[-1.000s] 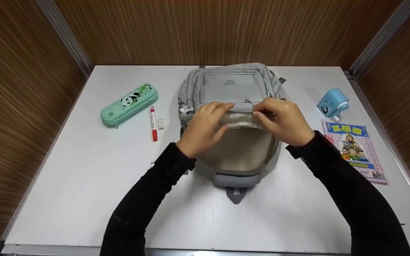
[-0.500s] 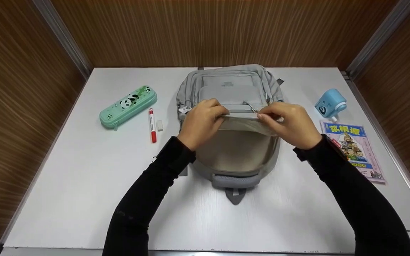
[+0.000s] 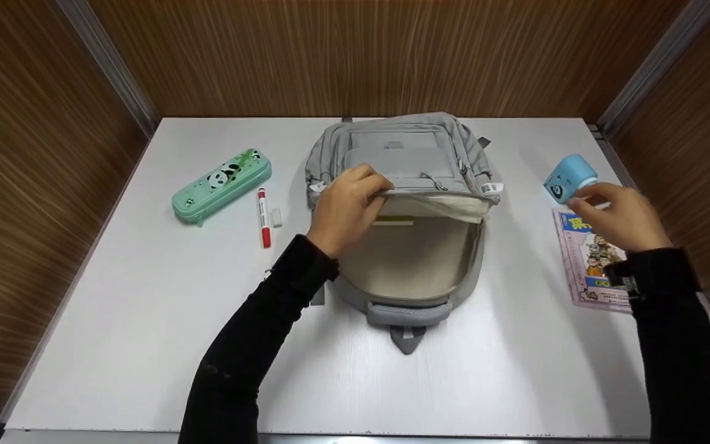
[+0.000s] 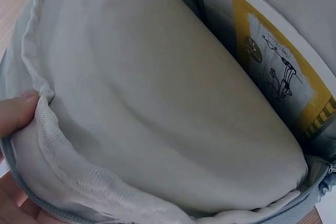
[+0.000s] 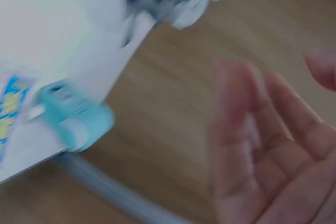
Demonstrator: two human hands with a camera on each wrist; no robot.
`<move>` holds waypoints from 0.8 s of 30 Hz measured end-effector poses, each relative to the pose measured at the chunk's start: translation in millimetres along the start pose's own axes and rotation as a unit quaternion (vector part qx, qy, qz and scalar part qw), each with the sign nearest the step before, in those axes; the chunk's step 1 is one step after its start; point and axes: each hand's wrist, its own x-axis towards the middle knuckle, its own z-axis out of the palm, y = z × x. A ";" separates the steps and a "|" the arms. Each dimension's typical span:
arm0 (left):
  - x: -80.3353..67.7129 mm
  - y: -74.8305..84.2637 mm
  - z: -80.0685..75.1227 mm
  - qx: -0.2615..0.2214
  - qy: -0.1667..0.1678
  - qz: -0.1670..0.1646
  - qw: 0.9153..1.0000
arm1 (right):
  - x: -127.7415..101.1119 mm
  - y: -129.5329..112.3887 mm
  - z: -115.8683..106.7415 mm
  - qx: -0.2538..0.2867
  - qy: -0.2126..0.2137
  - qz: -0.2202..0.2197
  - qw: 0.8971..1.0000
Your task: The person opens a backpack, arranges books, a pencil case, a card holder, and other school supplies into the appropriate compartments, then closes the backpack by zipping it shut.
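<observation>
Two hands work apart at a white table (image 3: 145,308). A grey backpack (image 3: 401,154) lies flat in the middle of it, its top toward the person and its main compartment unzipped. The left hand (image 3: 346,209) grips the upper edge of that opening, fingers curled over the fabric and thumb tucked under, holding the flap lifted so the pale lining shows. In the left wrist view a yellow-covered book (image 4: 286,77) stands against the inner wall of the compartment, beside the bulging lining.

The right hand (image 3: 617,216) is well to the right of the backpack, clear of it, hovering over a colourful booklet (image 3: 586,274) and just beside a small blue device (image 3: 567,177). Its fingers are loosely spread and grasp nothing; the right wrist view, though blurred, shows an empty palm.

On the table's left side lie a mint green panda pencil case (image 3: 221,183), a red marker (image 3: 263,217) and a small white eraser (image 3: 276,217), close together. Wood-grain panels with metal corner strips wall in the table on three sides.
</observation>
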 end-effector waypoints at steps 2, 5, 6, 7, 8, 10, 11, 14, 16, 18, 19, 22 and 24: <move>-0.1 -0.8 0.2 0.002 0.008 -0.002 1.000 | -1.2 27.5 -5.2 -0.013 -0.049 0.065 0.997; 0.0 -2.2 -0.4 0.008 0.019 -0.002 1.000 | -4.8 63.8 -4.1 -0.027 -0.097 0.153 0.983; 0.1 -2.7 -0.8 0.011 0.022 -0.002 1.000 | -6.2 74.1 -2.3 -0.029 -0.109 0.180 0.977; 0.5 -3.0 -1.3 0.013 0.024 -0.003 1.000 | -7.9 82.9 -0.8 -0.031 -0.122 0.206 0.971; 1.0 -3.4 -1.6 0.014 0.026 -0.005 1.000 | -9.6 90.6 1.4 -0.033 -0.133 0.228 0.964; 1.7 -3.8 -2.4 0.016 0.027 -0.009 0.999 | -13.0 102.7 5.3 -0.044 -0.153 0.254 0.954; 2.1 -4.0 -2.6 0.016 0.027 -0.010 0.999 | -14.6 107.2 7.2 -0.050 -0.161 0.259 0.951; 2.8 -4.0 -2.8 0.013 0.027 -0.013 0.999 | -19.9 115.4 11.0 -0.068 -0.176 0.255 0.948; 3.1 -3.8 -2.5 0.011 0.025 -0.015 0.999 | -23.2 118.4 11.8 -0.070 -0.182 0.251 0.948; 3.8 -3.2 -1.8 0.010 0.024 -0.017 1.000 | -25.6 121.8 12.5 -0.063 -0.183 0.262 0.945; 4.1 -2.9 -1.4 0.010 0.023 -0.018 1.000 | -26.3 124.1 12.6 -0.059 -0.185 0.270 0.943; 5.6 -1.5 -0.2 0.009 0.023 -0.018 1.000 | -26.9 134.1 14.3 -0.048 -0.189 0.294 0.936; 7.2 -0.3 0.4 0.006 0.023 -0.017 1.000 | -27.0 142.0 14.0 -0.041 -0.197 0.306 0.931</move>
